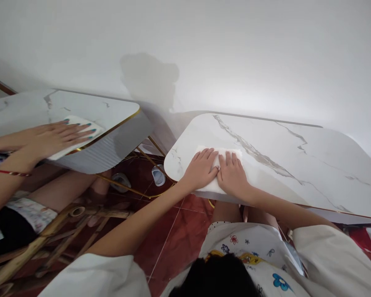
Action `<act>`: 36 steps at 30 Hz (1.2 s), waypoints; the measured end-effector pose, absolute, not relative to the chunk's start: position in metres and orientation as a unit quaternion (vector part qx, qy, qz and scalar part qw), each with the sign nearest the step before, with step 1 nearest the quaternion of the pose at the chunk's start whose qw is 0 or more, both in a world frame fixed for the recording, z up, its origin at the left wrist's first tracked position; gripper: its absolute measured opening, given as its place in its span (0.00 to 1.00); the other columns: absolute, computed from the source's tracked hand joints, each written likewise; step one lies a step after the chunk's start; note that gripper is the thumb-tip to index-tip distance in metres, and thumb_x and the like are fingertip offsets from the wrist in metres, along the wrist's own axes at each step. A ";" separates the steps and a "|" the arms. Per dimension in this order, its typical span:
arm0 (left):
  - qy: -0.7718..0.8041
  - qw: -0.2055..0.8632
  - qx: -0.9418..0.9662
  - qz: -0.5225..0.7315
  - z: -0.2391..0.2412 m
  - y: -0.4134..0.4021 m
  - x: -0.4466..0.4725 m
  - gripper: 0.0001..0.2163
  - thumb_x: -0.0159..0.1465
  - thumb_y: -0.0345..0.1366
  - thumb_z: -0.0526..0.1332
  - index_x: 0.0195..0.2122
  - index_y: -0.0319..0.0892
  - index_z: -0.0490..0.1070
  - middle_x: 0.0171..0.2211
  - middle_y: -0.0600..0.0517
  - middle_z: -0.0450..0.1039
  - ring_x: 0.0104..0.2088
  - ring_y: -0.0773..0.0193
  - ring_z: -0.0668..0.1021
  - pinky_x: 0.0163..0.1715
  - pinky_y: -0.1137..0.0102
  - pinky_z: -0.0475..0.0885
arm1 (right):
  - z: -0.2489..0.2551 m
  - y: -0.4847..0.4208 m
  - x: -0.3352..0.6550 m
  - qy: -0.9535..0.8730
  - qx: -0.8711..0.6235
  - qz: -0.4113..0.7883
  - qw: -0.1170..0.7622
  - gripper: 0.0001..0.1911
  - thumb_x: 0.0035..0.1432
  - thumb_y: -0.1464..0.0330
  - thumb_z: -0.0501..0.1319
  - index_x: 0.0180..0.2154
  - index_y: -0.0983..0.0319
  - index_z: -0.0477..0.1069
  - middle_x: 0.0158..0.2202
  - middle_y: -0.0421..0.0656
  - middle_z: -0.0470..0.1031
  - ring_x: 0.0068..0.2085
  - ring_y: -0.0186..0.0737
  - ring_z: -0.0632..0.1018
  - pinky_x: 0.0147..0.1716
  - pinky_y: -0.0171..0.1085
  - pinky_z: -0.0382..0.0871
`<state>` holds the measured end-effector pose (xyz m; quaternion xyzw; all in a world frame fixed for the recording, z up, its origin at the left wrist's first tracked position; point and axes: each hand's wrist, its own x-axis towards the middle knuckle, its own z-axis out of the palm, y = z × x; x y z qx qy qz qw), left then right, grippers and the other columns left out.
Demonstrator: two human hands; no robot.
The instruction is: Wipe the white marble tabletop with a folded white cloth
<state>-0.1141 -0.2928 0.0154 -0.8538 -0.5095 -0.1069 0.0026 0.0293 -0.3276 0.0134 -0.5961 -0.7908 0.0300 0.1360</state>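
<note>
A folded white cloth [228, 154] lies near the front left corner of a white marble table [297, 165]. My left hand [200, 168] rests flat on the cloth's left half, fingers stretched out. My right hand [233, 175] lies flat on the right half beside it, fingers also spread forward. The two hands touch at the thumbs. Neither hand grips the cloth; both press down on it.
Another person's hand [54, 138] with painted nails lies flat on a white cloth [80, 123] on a second marble table [111, 111] at left. Gold table legs [142, 156], wooden sticks [64, 235] and slippers [157, 175] sit on the red tile floor. A white wall stands behind.
</note>
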 end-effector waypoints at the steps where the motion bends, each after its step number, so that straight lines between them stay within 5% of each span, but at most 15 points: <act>1: -0.511 0.002 -0.853 -0.107 0.015 -0.288 -0.112 0.25 0.65 0.37 0.51 0.62 0.35 0.63 0.65 0.40 0.62 0.66 0.49 0.64 0.65 0.55 0.58 | 0.013 -0.322 0.032 -0.793 -0.593 0.030 0.135 0.29 0.67 0.67 0.48 0.66 0.72 0.58 0.68 0.62 0.56 0.68 0.62 0.58 0.64 0.55 0.53; 19: -0.459 -0.031 -0.869 -0.181 0.008 -0.105 -0.092 0.22 0.64 0.35 0.50 0.59 0.43 0.64 0.60 0.47 0.69 0.61 0.56 0.69 0.62 0.58 0.63 | 0.015 -0.151 0.054 -0.766 -0.630 0.037 0.127 0.30 0.68 0.66 0.43 0.68 0.68 0.53 0.71 0.54 0.53 0.70 0.56 0.54 0.65 0.51 0.50; 36: -0.483 -0.032 -0.855 -0.183 0.010 -0.032 -0.078 0.21 0.64 0.35 0.50 0.57 0.40 0.66 0.58 0.44 0.71 0.59 0.54 0.70 0.60 0.59 0.64 | 0.011 -0.067 0.069 -0.777 -0.605 0.045 0.170 0.28 0.66 0.67 0.44 0.65 0.68 0.58 0.68 0.55 0.58 0.67 0.56 0.58 0.63 0.52 0.53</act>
